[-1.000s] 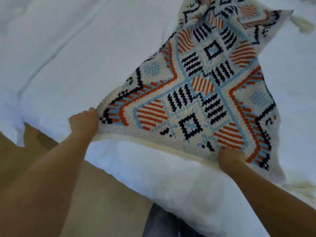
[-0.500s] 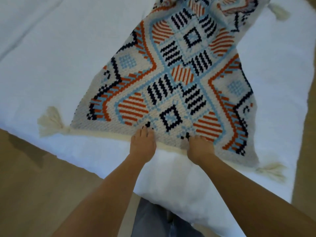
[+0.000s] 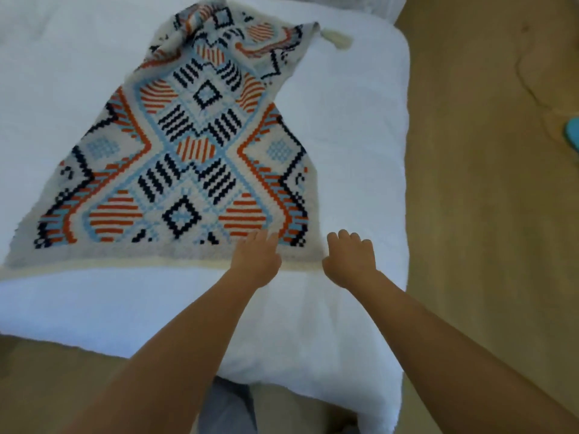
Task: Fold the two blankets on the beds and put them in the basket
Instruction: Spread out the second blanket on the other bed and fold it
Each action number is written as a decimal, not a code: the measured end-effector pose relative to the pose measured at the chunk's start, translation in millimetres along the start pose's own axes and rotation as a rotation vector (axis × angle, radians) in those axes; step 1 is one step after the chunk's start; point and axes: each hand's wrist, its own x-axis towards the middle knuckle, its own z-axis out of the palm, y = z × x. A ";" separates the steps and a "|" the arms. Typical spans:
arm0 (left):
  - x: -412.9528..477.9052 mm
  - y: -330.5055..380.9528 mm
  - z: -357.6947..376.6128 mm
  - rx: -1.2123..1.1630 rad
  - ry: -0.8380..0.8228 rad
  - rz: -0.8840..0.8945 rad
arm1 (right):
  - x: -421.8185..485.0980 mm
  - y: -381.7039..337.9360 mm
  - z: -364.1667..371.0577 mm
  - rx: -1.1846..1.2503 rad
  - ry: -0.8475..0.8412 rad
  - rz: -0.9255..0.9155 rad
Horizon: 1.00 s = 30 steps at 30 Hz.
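A knitted blanket (image 3: 188,158) with orange, black and light-blue patterns lies spread on the white bed (image 3: 351,151), its near edge along the bed's front. My left hand (image 3: 257,258) rests flat on that edge close to the near right corner, fingers apart. My right hand (image 3: 349,258) sits at the corner itself with its fingers curled down. Whether it grips the corner is hidden. One cream tassel (image 3: 336,42) shows at the far right corner. No basket or second blanket is in view.
Tan floor (image 3: 485,214) runs along the right side of the bed and below its front edge. A teal object (image 3: 572,136) lies on the floor at the right border. My grey trouser leg (image 3: 228,408) shows at the bottom.
Both hands let go of the two near corners, came together at the middle of the near edge, then slid right to the near right corner. The blanket now lies flatter.
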 end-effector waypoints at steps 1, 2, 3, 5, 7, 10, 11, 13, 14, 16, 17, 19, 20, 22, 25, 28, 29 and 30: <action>-1.0 22.6 -3.4 -0.010 0.020 -0.012 | -9.3 23.4 -4.1 -0.001 0.021 -0.009; -1.8 44.3 -7.0 -0.031 0.046 -0.027 | -18.5 46.0 -8.3 -0.008 0.045 -0.016; -2.1 64.4 -10.0 -0.062 0.066 -0.046 | -27.8 68.8 -13.1 -0.017 0.065 -0.017; -1.4 102.0 -13.5 -0.116 0.081 -0.095 | -45.7 114.8 -25.3 -0.031 0.111 -0.014; 0.8 135.7 -15.6 -0.147 0.066 -0.142 | -57.3 159.3 -38.8 -0.041 0.151 -0.009; 11.3 172.2 -20.0 -0.179 0.058 -0.159 | -55.1 207.5 -55.3 -0.008 0.129 -0.031; 18.0 179.7 -24.1 -0.180 0.073 -0.154 | -49.1 217.9 -59.3 0.003 0.124 -0.043; 33.8 188.2 -34.5 -0.192 0.104 -0.168 | -33.4 231.7 -66.9 0.020 0.118 -0.073; 42.4 189.6 -40.7 -0.196 0.106 -0.192 | -24.1 236.3 -70.8 0.021 0.119 -0.095; 61.4 189.7 -51.8 -0.214 0.082 -0.257 | -1.9 243.7 -78.5 0.003 0.106 -0.153; 73.8 189.4 -55.9 -0.231 0.072 -0.285 | 11.7 247.1 -83.2 -0.005 0.091 -0.185; 100.2 191.3 -65.5 -0.257 0.067 -0.324 | 42.3 254.0 -96.1 -0.026 0.067 -0.242; 113.2 193.3 -71.7 -0.276 0.068 -0.343 | 58.7 257.6 -104.6 -0.038 0.072 -0.265; 134.8 199.5 -83.1 -0.307 0.058 -0.376 | 88.7 263.8 -122.5 -0.069 0.076 -0.302; 164.4 204.7 -98.3 -0.313 0.047 -0.420 | 132.8 272.4 -144.1 -0.094 0.077 -0.328; 191.7 208.6 -112.9 -0.339 0.035 -0.461 | 169.9 280.4 -158.7 -0.080 0.015 -0.360; 201.9 210.0 -117.1 -0.345 0.037 -0.472 | 183.2 283.0 -162.5 -0.075 -0.009 -0.376; 213.0 210.6 -121.1 -0.352 0.038 -0.492 | 198.0 285.5 -166.4 -0.073 -0.026 -0.390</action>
